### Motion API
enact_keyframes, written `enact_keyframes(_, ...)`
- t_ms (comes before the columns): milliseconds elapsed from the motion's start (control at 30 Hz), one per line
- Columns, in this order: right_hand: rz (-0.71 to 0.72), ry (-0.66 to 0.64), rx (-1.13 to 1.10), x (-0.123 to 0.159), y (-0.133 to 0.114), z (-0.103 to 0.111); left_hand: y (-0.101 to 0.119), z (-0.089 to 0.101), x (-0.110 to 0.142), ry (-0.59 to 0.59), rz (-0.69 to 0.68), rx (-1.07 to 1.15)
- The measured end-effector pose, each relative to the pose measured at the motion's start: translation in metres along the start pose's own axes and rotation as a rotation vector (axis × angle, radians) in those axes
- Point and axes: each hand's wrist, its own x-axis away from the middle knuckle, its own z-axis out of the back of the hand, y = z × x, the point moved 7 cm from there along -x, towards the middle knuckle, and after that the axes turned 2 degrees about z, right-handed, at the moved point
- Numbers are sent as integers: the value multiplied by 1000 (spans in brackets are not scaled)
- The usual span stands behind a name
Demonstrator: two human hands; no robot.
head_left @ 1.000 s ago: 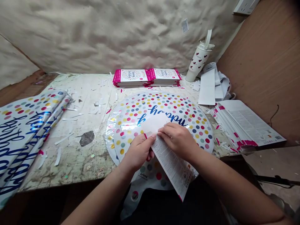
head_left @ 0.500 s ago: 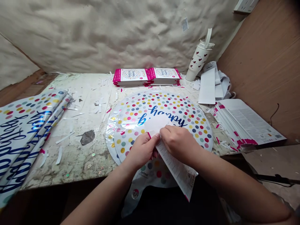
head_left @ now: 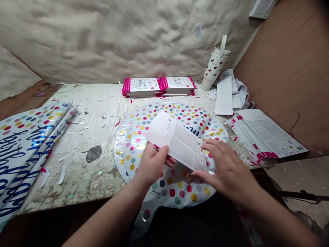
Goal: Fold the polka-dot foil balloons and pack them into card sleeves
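Observation:
A round foil balloon (head_left: pixel 180 120) with coloured dots and blue lettering lies flat at the table's front edge, its neck hanging over. Above it my left hand (head_left: pixel 151 164) pinches a white printed card (head_left: pixel 177 140) with a pink edge, holding it tilted over the balloon. My right hand (head_left: pixel 226 168) hovers just right of the card with fingers spread, fingertips near the card's lower right corner and over the balloon.
Two stacks of pink-edged packaged cards (head_left: pixel 159 85) sit at the back. A heart-patterned tumbler (head_left: pixel 213 67) and white paper strips (head_left: pixel 226 96) stand at the right rear. A fanned pile of printed cards (head_left: pixel 267 133) lies right. Folded balloons (head_left: pixel 28 137) lie left. Paper scraps litter the table (head_left: pixel 97 99).
The card swung up from hanging below my hands to lying tilted over the balloon. My right hand let go of it and moved down and right, opening its fingers.

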Motion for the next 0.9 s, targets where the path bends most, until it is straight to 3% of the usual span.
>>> enact_keyframes(67, 56, 62, -10, -20, -39, -9, 3, -18, 9, -31, -66, -9)
enact_keyframes(133, 82, 69, -53, -37, -57, -14, 12, -22, 14, -88, -199, -4)
enact_keyframes(233, 23, 190, -269, -50, -38, 1, 34, 10, 11, 10, -454, 0)
enact_keyframes(333, -85, 388, -674, -53, -2, 15, 51, 43, 1, 160, -530, -9)
enact_keyframes(400, -147, 375, -979, -60, 8, 1, 59, 34, -4, 14, -521, 11)
enact_keyframes(467, -205, 274, -1222, -69, 5, -23, 66, 11, -1, -178, -541, 47)
enact_keyframes(533, -252, 219, -1341, -74, 1, -40, 71, -3, 5, -247, -570, 76)
enact_keyframes(633, -222, 293, -1272, -73, 5, -35, 78, 3, 14, -140, -695, -12)
enact_keyframes(733, -23, 351, -999, -67, 6, -12, 84, 19, 27, -63, -973, -331)
enact_keyframes(800, 130, 283, -815, -59, 1, -12, 71, 26, 30, -91, -1091, -559)
enact_keyframes(900, 337, 73, -617, -41, -9, -40, 27, 33, 21, -232, -1087, -824)
